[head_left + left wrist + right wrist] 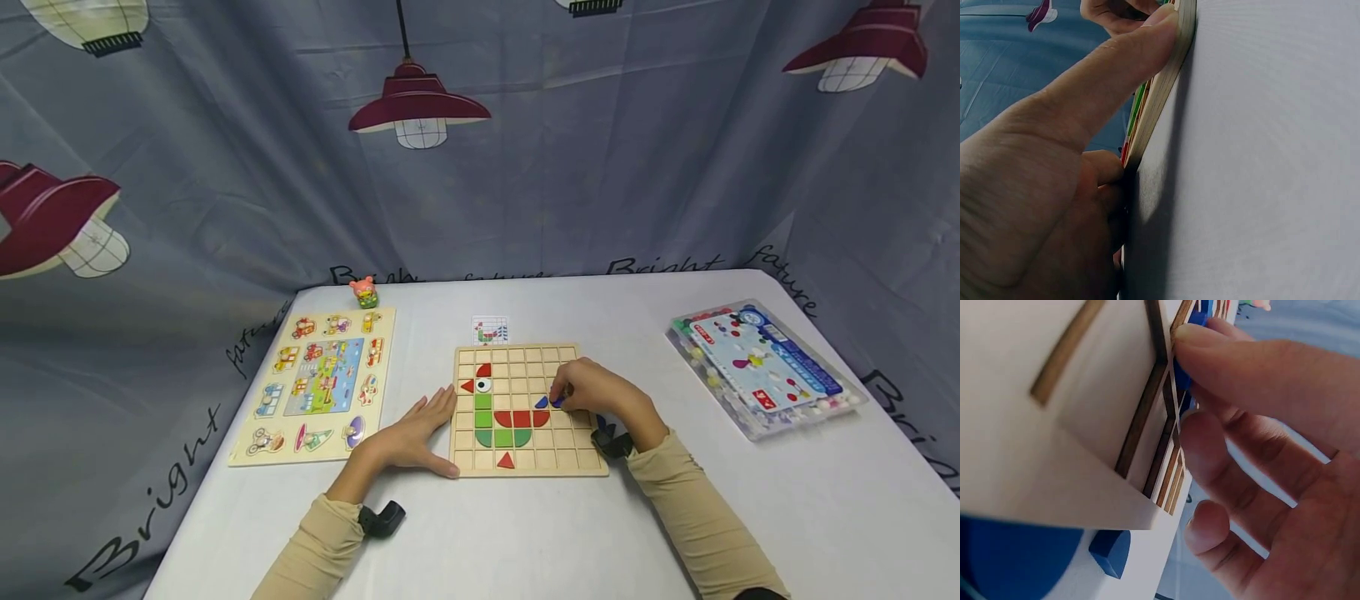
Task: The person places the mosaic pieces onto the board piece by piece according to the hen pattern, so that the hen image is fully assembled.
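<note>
A wooden grid board point(558, 462) lies on the table with red, green and blue pieces set in its cells, among them an eye piece point(483, 385) and a red triangle point(506, 460). My left hand point(412, 437) rests with spread fingers along the board's left side, its thumb point(1147, 47) against the front edge. Over the right part of the board my right hand point(603, 390) pinches a small blue piece point(1182, 375) between thumb and fingers, low at the grid. Just left of it sits another blue piece point(542, 402). My fingers partly hide the held piece.
Loose blue pieces point(1110, 553) lie beside the board's right edge. A pattern card point(491, 331) is behind the board. To the left are a picture puzzle board point(255, 437) and a small figurine point(365, 292); a clear plastic case point(765, 367) lies at right.
</note>
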Demonstrator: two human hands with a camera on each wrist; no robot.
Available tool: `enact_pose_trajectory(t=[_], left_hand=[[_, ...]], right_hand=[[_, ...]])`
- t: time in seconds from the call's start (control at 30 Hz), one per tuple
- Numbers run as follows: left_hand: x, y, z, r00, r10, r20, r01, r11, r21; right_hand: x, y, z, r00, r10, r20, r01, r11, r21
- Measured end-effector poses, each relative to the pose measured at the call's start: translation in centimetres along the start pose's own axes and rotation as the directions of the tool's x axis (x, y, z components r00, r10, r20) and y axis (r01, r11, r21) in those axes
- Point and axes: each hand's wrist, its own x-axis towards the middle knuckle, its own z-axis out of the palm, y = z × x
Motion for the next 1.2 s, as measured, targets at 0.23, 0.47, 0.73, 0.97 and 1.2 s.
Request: enact_pose_trajectory(t=[0.23, 0.47, 0.73, 0.97, 1.2], left_hand=[[0.0, 0.1, -0.1, 1.0, -0.003, 0.004, 0.003, 1.0, -0.003], [-0.1, 0.2, -0.1, 1.0, -0.006, 0.003, 0.006, 1.0, -0.007], [0.0, 0.2, -0.2, 1.0, -0.005, 0.004, 0.005, 1.0, 0.006], [-0.1, 0.3, -0.2, 1.0, -0.002, 0.005, 0.002, 1.0, 0.021], [-0.1, 0.3, -0.2, 1.0, -0.007, 0.005, 0.007, 1.0, 0.016]], right_hand=[[0.0, -0.1, -0.1, 1.0, 0.025, 0.009, -0.025, 1.0, -0.013], [0.0, -0.1, 0.0, 0.999, 0.029, 0.016, -0.029, 1.0, -0.011], [-0.1, -0.1, -0.3, 0.999, 0.03, 0.023, -0.03, 1.0, 0.005], [-0.3, 0.0, -0.7, 0.999, 0.037, 0.034, -0.038, 0.999, 0.026], [-1.0, 1.1, -1.6, 0.999, 0.052, 0.016, -0.053, 0.996, 0.077]])
